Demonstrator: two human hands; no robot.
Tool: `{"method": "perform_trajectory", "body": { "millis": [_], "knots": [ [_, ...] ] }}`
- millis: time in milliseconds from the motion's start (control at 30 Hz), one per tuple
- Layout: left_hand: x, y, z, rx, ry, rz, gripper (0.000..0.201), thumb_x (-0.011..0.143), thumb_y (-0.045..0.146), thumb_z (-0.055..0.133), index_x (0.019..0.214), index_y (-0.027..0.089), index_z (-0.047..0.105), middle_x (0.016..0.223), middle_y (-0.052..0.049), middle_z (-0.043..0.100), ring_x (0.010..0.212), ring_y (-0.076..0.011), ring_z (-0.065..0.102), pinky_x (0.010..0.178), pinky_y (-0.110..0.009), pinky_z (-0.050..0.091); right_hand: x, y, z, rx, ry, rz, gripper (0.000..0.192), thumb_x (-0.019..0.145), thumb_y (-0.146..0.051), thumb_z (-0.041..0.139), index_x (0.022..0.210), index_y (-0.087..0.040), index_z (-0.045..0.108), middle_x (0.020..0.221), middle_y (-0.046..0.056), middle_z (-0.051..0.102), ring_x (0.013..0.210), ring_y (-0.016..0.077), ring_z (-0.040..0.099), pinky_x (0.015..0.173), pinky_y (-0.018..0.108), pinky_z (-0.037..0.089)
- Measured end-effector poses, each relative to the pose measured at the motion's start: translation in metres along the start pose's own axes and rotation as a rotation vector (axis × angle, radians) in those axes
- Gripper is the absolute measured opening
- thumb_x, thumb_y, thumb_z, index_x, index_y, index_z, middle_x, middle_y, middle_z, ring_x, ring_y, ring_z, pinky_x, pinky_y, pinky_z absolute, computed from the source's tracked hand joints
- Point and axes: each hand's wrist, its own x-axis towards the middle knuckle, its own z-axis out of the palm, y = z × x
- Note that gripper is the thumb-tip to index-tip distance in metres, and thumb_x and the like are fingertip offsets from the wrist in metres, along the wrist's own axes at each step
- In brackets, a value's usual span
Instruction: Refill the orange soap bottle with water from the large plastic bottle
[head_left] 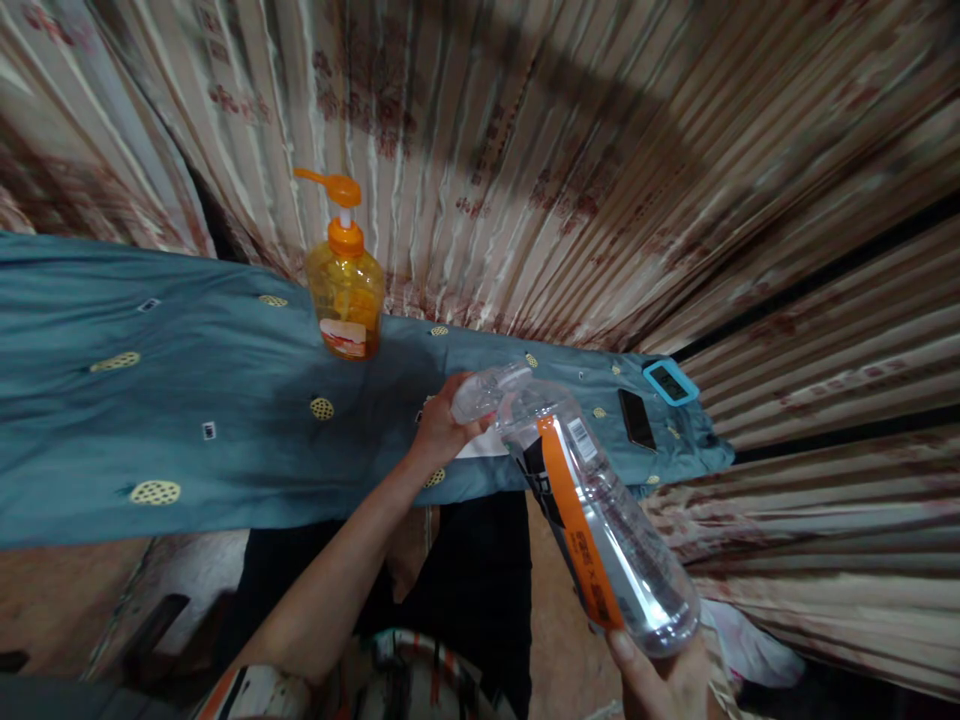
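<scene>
My right hand [664, 680] grips the base of a clear plastic bottle [600, 510] with an orange and black label, tilted so its neck points up and to the left. My left hand [442, 430] is closed on the bottle's clear cap [480, 392] at the neck. Both hands are held just in front of the near edge of a table covered in a teal cloth [187, 400]. An orange pump bottle [345, 285] stands upright on the cloth, behind and to the left of my left hand.
A dark phone [636, 418] and a small blue-framed device [670, 382] lie at the right end of the cloth. A white paper [484, 447] lies under the bottle neck. A striped floral curtain [600, 180] hangs behind and to the right.
</scene>
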Motion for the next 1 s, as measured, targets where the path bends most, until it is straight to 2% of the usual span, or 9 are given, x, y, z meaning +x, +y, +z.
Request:
{"method": "perform_trajectory", "body": {
  "millis": [133,333,467,633,833,1000],
  "knots": [
    [0.0,-0.001,0.0,-0.004,0.001,-0.002,0.055,0.066,0.032,0.08,0.116,0.018,0.061,0.102,-0.004,0.074,0.09,-0.0209,0.069,0.08,-0.03,0.054,0.0,-0.011,0.002,0.057,0.017,0.042,0.091,0.058,-0.063,0.079,0.127,-0.011,0.051,0.123,0.017,0.061,0.12,0.0363,0.054,0.107,0.043,0.033],
    [0.0,0.001,0.0,-0.032,-0.001,-0.007,0.053,0.066,0.033,0.079,0.114,0.018,0.061,0.104,-0.005,0.074,0.089,-0.0207,0.069,0.08,-0.03,0.054,0.0,-0.018,0.005,0.049,0.041,0.052,0.101,0.056,-0.066,0.078,0.13,-0.004,0.048,0.122,0.023,0.057,0.118,0.0413,0.05,0.11,0.052,0.027],
    [-0.001,0.001,-0.001,-0.022,-0.001,-0.01,0.053,0.066,0.032,0.08,0.113,0.019,0.062,0.104,-0.005,0.074,0.089,-0.0208,0.069,0.08,-0.03,0.053,0.0,-0.017,0.005,0.036,0.053,0.043,0.108,0.055,-0.068,0.077,0.133,0.0,0.046,0.121,0.024,0.059,0.117,0.0421,0.052,0.11,0.051,0.028],
    [0.0,0.0,0.0,-0.027,-0.004,-0.007,0.054,0.065,0.035,0.081,0.113,0.018,0.062,0.104,-0.005,0.074,0.09,-0.0211,0.068,0.081,-0.031,0.053,0.0,-0.016,0.003,0.012,0.042,0.024,0.106,0.056,-0.068,0.077,0.132,0.0,0.048,0.12,0.023,0.059,0.117,0.0413,0.053,0.111,0.048,0.028],
    [0.0,0.001,-0.001,-0.011,-0.009,-0.009,0.053,0.066,0.035,0.08,0.113,0.019,0.062,0.103,-0.004,0.074,0.088,-0.0206,0.068,0.079,-0.03,0.053,0.0,-0.021,0.004,-0.007,0.023,0.024,0.11,0.058,-0.068,0.075,0.134,0.005,0.044,0.124,0.028,0.057,0.118,0.0425,0.053,0.105,0.048,0.035],
    [0.0,0.001,-0.001,-0.008,-0.005,-0.012,0.055,0.065,0.033,0.081,0.114,0.02,0.062,0.103,-0.003,0.074,0.089,-0.0204,0.069,0.08,-0.03,0.054,-0.001,-0.02,0.004,-0.036,0.049,0.02,0.107,0.06,-0.07,0.073,0.135,0.001,0.045,0.126,0.026,0.058,0.123,0.0421,0.052,0.107,0.047,0.034]
  ]
}}
